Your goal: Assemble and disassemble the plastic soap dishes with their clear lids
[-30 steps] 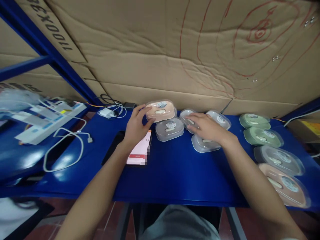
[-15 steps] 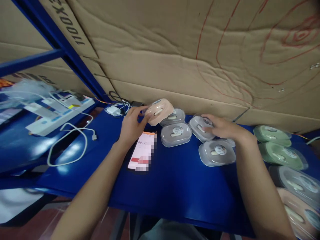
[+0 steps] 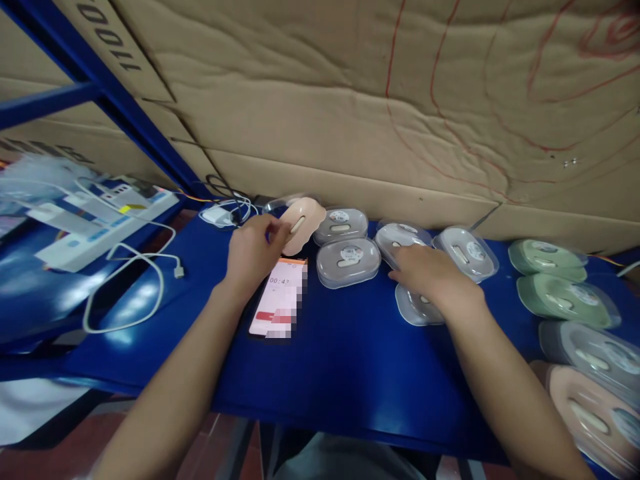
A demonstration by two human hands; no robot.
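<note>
My left hand (image 3: 254,248) is closed on the near left end of a peach plastic box (image 3: 304,223) with a white oblong piece on top. The box is tilted, and clear plastic shows behind it. My right hand (image 3: 431,272) reaches over the grey boxes with fingers apart, its fingertips at the near edge of one grey box (image 3: 395,235). Under the palm lies a second grey box (image 3: 413,308), partly hidden. Others sit close by: a back grey box (image 3: 345,230), a front grey box (image 3: 345,272) and a right grey box (image 3: 453,247), all with clear covers and round labels.
A lit phone (image 3: 280,287) lies near my left wrist. Green boxes (image 3: 565,300), another grey box (image 3: 585,357) and another peach box (image 3: 583,413) line the right side. A power strip (image 3: 85,243) and white cable (image 3: 160,293) lie left. Cardboard (image 3: 310,120) stands behind the blue table (image 3: 340,373).
My left hand has lifted the peach box off a grey one and tilted it, moving it left. My right hand has shifted from the middle grey box toward the nearer one. The view has shifted.
</note>
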